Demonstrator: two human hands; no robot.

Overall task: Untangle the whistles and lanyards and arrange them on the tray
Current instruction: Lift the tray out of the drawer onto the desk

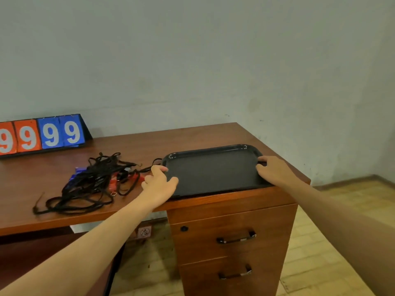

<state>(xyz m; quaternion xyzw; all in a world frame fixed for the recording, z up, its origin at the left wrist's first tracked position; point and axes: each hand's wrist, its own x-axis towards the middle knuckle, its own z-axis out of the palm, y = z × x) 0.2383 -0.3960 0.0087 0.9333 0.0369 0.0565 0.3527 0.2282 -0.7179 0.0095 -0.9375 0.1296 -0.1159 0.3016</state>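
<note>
Whistles and lanyards [92, 182] lie in one black knot on the desk [192, 135], just left of the tray [213, 171], with red and blue whistle bodies poking out among the cords; none of it is on the tray yet.

My left hand [159, 184] sits at the tray's near left corner, fingers loosely curled over the rim, thumb stretched along the edge; I read that as a light hold on the rim. My right hand [271, 170] takes the right end, fingertips hooked over the lip there. So both hands are on the tray, and neither has touched the cords.

What worries me: the tray's front edge sits right at the desk's edge, above the drawers [235, 240]. If I tug it toward me, it could tip off. One loose lanyard loop reaches to the tray's back left corner, beside my left hand; sliding the tray leftward might snag that loop and drag the whole bundle, tightening the knot.

A flip scoreboard [42, 135] showing nines stands at the back left of the desk, well apart from the pile. It is not in my way.
</note>
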